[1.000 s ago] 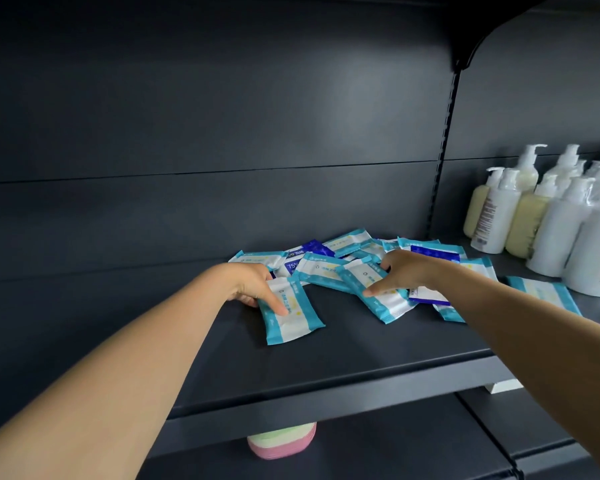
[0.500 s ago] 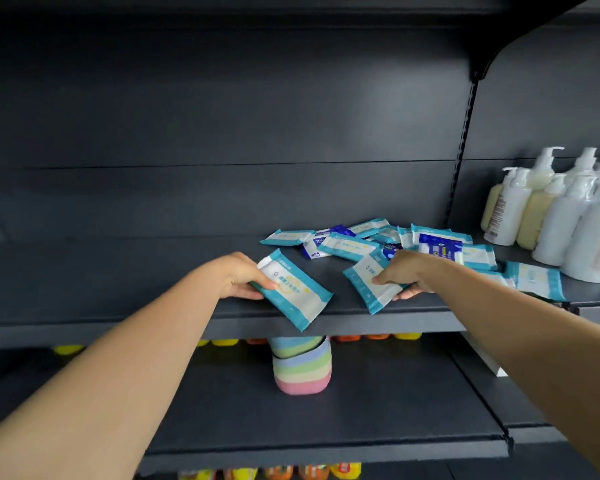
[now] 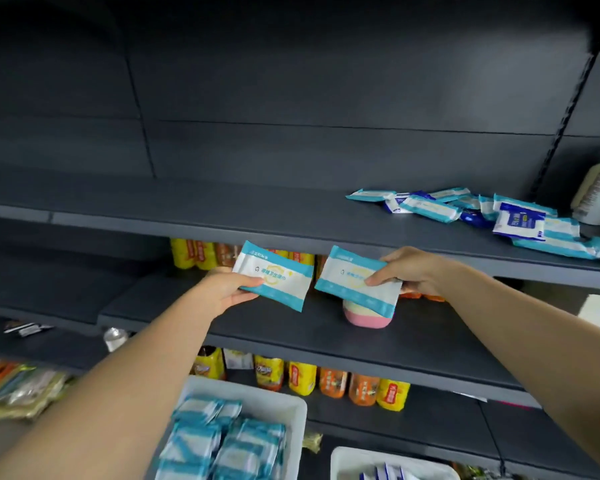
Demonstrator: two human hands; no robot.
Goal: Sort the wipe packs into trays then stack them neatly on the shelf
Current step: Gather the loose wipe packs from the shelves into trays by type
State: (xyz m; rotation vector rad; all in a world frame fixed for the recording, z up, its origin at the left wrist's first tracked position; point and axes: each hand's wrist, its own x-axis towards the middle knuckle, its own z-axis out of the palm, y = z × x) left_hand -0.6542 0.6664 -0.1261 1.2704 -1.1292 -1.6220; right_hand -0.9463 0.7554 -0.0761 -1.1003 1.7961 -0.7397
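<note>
The left hand [image 3: 224,292] pinches a teal-and-white wipe pack [image 3: 273,275] by its lower left corner, thumb on the face and fingers behind. The right hand [image 3: 407,273] pinches a second teal-and-white pack [image 3: 352,278] the same way by its right edge. Both packs are in the air in front of the dark shelf [image 3: 257,216], just below its front lip, side by side and nearly touching, each tilted down to the right. Each is a flat white pouch with teal bands at the ends, a pale yellow ring in the middle and a line of teal characters too small to read.

On the shelf, far to the right of the held packs, lies a loose heap of wipe packs [image 3: 465,211], mostly teal and white, with a few dark blue and white ones among them; their print is blurred. Well below the left hand, a white tray [image 3: 291,407] holds rows of teal-and-white packs. Right of that tray, a second white tray [image 3: 343,459] holds blue-and-white packs. Behind the right-hand pack sits a striped pastel object [image 3: 366,318] on the lower shelf.
</note>
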